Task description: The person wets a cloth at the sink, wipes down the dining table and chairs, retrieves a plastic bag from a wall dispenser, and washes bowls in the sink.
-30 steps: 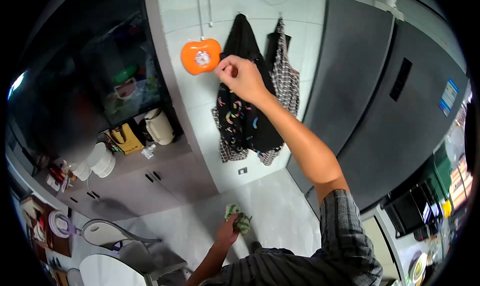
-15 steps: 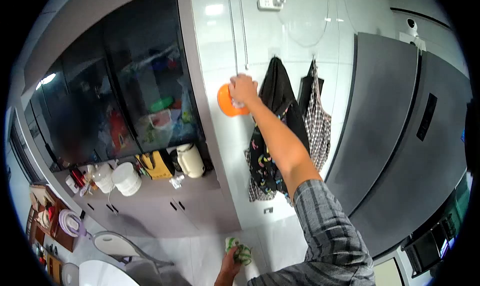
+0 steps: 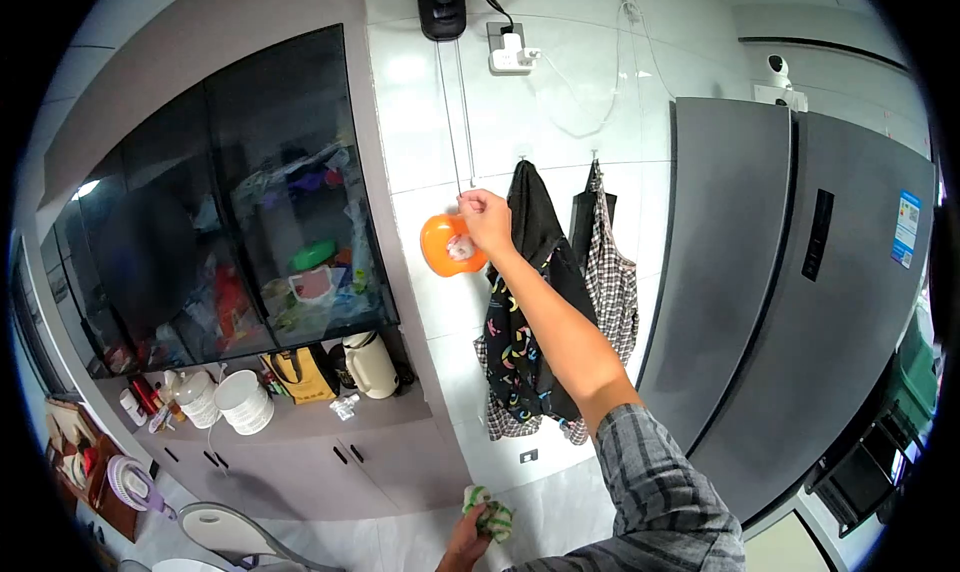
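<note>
My right hand (image 3: 485, 220) is raised to the tiled wall, its fingers pinched at a thin cord (image 3: 452, 122) just above an orange apple-shaped piece (image 3: 440, 244). This cord hangs from a black wall-mounted device (image 3: 441, 10); a second cord hangs beside it. Low in the view, my left hand (image 3: 468, 540) is closed on a green-and-white cloth (image 3: 490, 515). Dark patterned garments (image 3: 530, 332) and a checkered apron (image 3: 612, 272) hang on hooks right of my right hand.
A grey refrigerator (image 3: 715, 262) stands at the right. On the left, a cabinet counter (image 3: 300, 420) bears a kettle (image 3: 370, 364), a yellow bag (image 3: 303, 377) and white stacked dishes (image 3: 244, 402). A chair (image 3: 225, 532) is at the lower left. A white socket (image 3: 513, 54) is on the wall.
The view has tilted upward, bringing the black device into sight. My right hand has gone from beside the orange piece to the cord above it. My left hand still holds the cloth.
</note>
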